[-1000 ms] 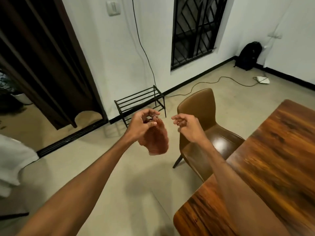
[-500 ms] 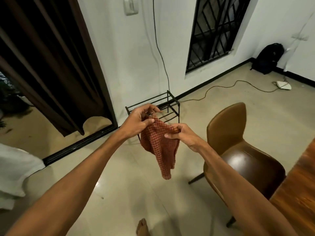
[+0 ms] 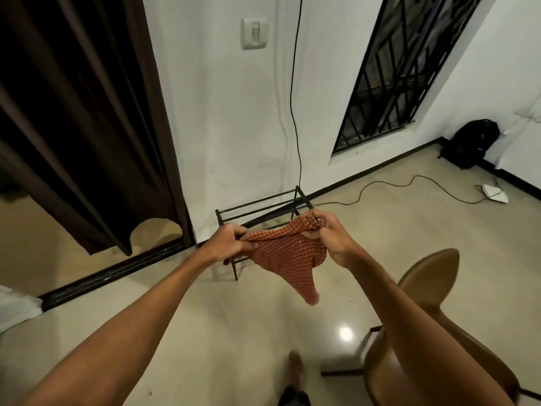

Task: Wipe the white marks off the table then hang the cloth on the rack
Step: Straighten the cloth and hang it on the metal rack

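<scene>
White walls and a pale glossy floor fill the view, with a dark curtain (image 3: 73, 118) at ten o'clock, a barred window (image 3: 401, 71) at one o'clock and a brown chair (image 3: 424, 288) at four o'clock. No table shows, so whether the marks are gone cannot be told from here; judging by the stance, the hanging step is in hand.

At centre both hands hold the checked cloth (image 3: 288, 256) up in the air. Left hand (image 3: 227, 246) is clenched on its nine o'clock corner, right hand (image 3: 329, 234) pinches the bunched corner at three o'clock, and the upper edge runs nearly taut between them. Beyond the hands, low against the wall at twelve o'clock, stands the black wire rack (image 3: 263, 205), apart from the cloth.

Red-orange with a fine dark check, the cloth looks thin and limp: its middle sags and one corner trails to a point at six o'clock.

Next, I judge, the hands must carry it forward and down, keep the edge spread, and drape it over a top bar so that both sides hang evenly; an uneven drape could slip to the floor.
</scene>
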`<state>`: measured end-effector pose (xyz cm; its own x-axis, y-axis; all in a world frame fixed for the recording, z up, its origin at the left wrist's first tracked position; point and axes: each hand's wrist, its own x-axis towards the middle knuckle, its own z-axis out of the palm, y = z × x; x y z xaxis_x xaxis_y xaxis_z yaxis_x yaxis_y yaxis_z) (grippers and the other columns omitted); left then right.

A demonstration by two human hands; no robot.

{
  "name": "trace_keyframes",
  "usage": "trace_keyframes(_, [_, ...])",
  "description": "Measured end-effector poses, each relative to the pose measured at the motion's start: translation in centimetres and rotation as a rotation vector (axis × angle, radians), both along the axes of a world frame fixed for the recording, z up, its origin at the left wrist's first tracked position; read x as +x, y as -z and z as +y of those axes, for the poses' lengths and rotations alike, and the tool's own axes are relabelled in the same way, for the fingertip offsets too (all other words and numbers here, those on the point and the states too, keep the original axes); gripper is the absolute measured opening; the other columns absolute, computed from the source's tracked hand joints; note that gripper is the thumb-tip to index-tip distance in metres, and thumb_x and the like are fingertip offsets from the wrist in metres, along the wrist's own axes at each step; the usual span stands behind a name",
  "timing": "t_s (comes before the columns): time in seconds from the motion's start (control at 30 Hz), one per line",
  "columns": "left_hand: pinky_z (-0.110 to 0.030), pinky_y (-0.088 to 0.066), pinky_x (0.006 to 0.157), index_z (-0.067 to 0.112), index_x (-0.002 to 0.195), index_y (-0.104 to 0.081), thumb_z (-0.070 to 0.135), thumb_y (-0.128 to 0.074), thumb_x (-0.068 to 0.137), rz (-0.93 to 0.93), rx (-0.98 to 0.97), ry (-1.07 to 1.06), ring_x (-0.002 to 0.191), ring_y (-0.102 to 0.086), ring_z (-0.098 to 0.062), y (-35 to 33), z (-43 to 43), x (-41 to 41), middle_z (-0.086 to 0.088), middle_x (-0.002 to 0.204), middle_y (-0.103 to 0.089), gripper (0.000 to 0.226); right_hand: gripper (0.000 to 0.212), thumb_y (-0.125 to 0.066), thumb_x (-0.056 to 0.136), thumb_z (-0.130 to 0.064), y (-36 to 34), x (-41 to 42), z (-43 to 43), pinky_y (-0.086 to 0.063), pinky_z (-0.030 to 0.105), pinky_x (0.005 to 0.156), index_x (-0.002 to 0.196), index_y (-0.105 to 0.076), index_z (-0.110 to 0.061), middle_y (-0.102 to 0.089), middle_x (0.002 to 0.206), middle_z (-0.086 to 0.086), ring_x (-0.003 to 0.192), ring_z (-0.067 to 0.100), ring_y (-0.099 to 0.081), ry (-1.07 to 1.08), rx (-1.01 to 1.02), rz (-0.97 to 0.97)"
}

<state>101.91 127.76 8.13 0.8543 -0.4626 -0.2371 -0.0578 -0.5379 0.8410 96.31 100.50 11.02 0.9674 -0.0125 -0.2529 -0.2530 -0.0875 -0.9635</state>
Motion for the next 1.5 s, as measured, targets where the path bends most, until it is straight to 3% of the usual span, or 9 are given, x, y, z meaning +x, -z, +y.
trace_keyframes(0.1, [-0.039,-0.051,0.102,0.0,0.098,-0.071,0.013,-0.07,0.094,0.151,-0.232,-0.202,0.098,-0.068,-0.021,2.0,-1.7,3.2,-0.01,0.097,-0.073,0.014,0.03,-0.057,0.096,0.01,2.1,4.9,-2.4,-0.057,0.044,0.096,0.121,-0.071,0.0,-0.074,0.12,0.021,0.117,0.037,-0.069,0.021,0.047,0.075])
trace_keyframes(0.27, [-0.047,-0.056,0.092,0.006,0.108,-0.071,0.024,-0.072,0.092,0.264,-0.344,-0.501,0.104,-0.071,-0.03,5.2,-5.4,8.8,-0.014,0.106,-0.076,0.024,0.027,-0.061,0.097,0.004,5.2,12.9,-5.8,-0.055,0.036,0.083,0.121,-0.071,-0.001,-0.077,0.113,0.013,0.112,0.031,-0.069,-0.027,0.106,0.203])
trace_keyframes(0.43, [-0.027,-0.06,0.071,0.013,0.107,-0.07,0.007,-0.091,0.069,0.319,-0.281,-0.444,0.094,-0.074,-0.015,8.5,-7.9,13.4,-0.003,0.101,-0.078,0.044,0.03,-0.06,0.097,0.005,9.5,19.3,-8.8,-0.054,0.042,0.086,0.121,-0.072,-0.009,-0.074,0.121,0.013,0.115,0.03,-0.067,-0.072,-0.013,0.247])
trace_keyframes(0.63, [-0.035,-0.055,0.095,0.01,0.104,-0.069,-0.011,-0.082,0.07,0.199,-0.062,-0.449,0.106,-0.068,-0.021,15.3,-8.5,19.8,-0.006,0.109,-0.073,0.043,0.021,-0.063,0.097,0.006,17.7,25.4,-8.7,-0.057,0.049,0.099,0.111,-0.071,-0.008,-0.072,0.116,0.015,0.114,0.031,-0.067,-0.102,-0.164,0.271])
trace_keyframes(0.83, [-0.022,-0.053,0.089,0.011,0.103,-0.072,-0.009,-0.073,0.081,0.216,-0.033,-0.503,0.101,-0.07,-0.017,25.5,-7.2,26.0,-0.002,0.101,-0.075,0.029,0.025,-0.063,0.097,0.002,28.0,32.3,-6.3,-0.059,0.019,0.065,0.098,-0.065,-0.024,-0.069,0.103,-0.001,0.099,0.013,-0.067,-0.083,-0.279,0.249])
trace_keyframes(1.03, [-0.042,-0.062,0.082,0.003,0.108,-0.07,-0.019,-0.065,0.082,0.266,-0.032,-0.59,0.1,-0.072,-0.027,38.1,-6.1,32.6,-0.011,0.106,-0.074,0.035,0.022,-0.063,0.097,0.003,41.4,39.9,-4.7,-0.065,0.03,0.065,0.094,-0.065,-0.019,-0.07,0.1,0.001,0.096,0.016,-0.068,-0.053,-0.316,0.258])
trace_keyframes(1.17, [-0.017,-0.059,0.077,0.003,0.11,-0.069,-0.02,-0.064,0.082,0.241,-0.007,-0.628,0.106,-0.068,-0.019,45.8,-5.9,36.1,0.005,0.101,-0.069,0.036,0.009,-0.062,0.1,-0.003,49.9,44.2,-3.5,-0.066,0.041,0.074,0.107,-0.066,-0.008,-0.07,0.103,0.004,0.098,0.021,-0.07,-0.081,-0.353,0.25])
trace_keyframes(1.33, [-0.028,-0.059,0.09,0.014,0.123,-0.063,0.002,-0.061,0.096,0.011,0.227,-0.779,0.113,-0.065,-0.02,51.7,-6.2,37.9,-0.005,0.124,-0.065,0.03,0.023,-0.065,0.1,-0.007,56.4,46.7,-2.0,-0.055,0.008,0.058,0.121,-0.058,-0.01,-0.06,0.107,-0.006,0.092,0.006,-0.06,-0.01,-0.482,0.124])
trace_keyframes(1.5, [-0.031,-0.051,0.104,0.008,0.125,-0.063,0.012,-0.054,0.102,-0.32,0.377,-0.71,0.124,-0.058,-0.021,52.8,-8.5,34.6,-0.009,0.132,-0.059,0.025,0.024,-0.054,0.105,-0.012,57.7,44.6,-0.1,-0.06,0.023,0.088,0.127,-0.058,-0.004,-0.054,0.13,0.01,0.107,0.01,-0.057,-0.089,-0.667,-0.121])
